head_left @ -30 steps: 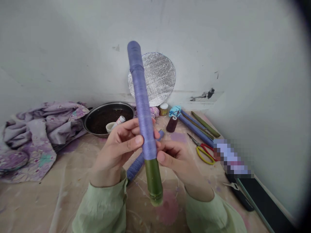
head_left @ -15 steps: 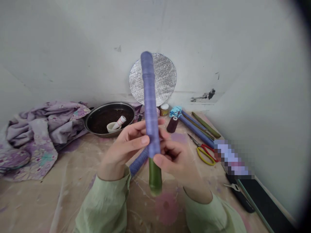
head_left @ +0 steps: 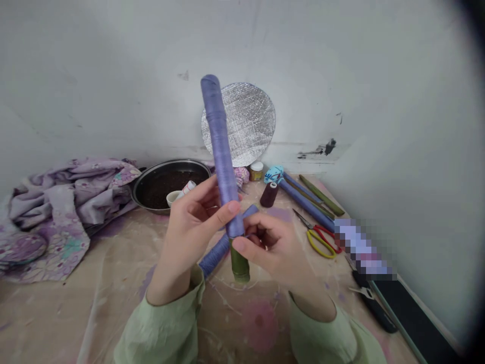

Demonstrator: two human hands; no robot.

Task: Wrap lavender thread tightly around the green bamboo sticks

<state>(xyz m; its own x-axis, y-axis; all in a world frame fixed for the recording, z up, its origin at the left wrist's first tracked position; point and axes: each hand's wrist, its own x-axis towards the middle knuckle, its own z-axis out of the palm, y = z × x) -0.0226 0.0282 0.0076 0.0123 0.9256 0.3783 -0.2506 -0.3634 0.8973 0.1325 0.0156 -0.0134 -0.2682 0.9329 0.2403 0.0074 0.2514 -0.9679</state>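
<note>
A green stick wrapped in purple thread (head_left: 223,162) stands nearly upright, its top leaning left. Bare green shows only at its lower end. My left hand (head_left: 193,222) is closed round the wrapped part, thumb in front and fingers behind. Lower down, my right hand (head_left: 269,242) pinches the stick where the thread meets the bare green. Behind my hands, another purple-wrapped piece (head_left: 215,255) lies slantwise on the table, partly hidden.
A dark pan (head_left: 155,189) holds a white cup. Floral cloth (head_left: 71,202) lies left. Right are a dark thread cone (head_left: 269,195), scissors (head_left: 322,242), more sticks (head_left: 306,202) and a black-handled tool (head_left: 375,306). A silver disc (head_left: 250,124) leans on the wall.
The stick's top has tilted left and its green lower end has risen slightly. My left hand has shifted a little left, covering more of the white cup.
</note>
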